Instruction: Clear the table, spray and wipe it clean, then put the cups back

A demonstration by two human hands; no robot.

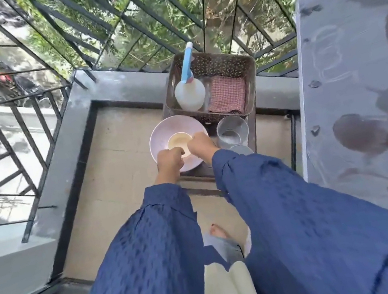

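Note:
A pink bowl (pixel 160 133) stands on the near left of a small dark table (pixel 253 134). Inside it sits a cream cup (pixel 178 141). My left hand (pixel 170 162) is curled over the bowl's near rim and grips it. My right hand (pixel 201 145) is curled at the cup's right rim and pinches it. To the right of the bowl stands a clear glass tumbler (pixel 232 131), with a second glass (pixel 241 150) half hidden behind my right sleeve. At the back a brown basket (pixel 219 61) holds a spray bottle (pixel 189 93) with a blue nozzle and a folded red checked cloth (pixel 226 95).
The table stands in the corner of a balcony, against a grey parapet (pixel 110 83) topped with black metal railings (pixel 28 115). A stained grey wall (pixel 358 93) rises close on the right. Beige floor tiles (pixel 119 164) lie to the left, and a bare foot (pixel 218 231) shows below.

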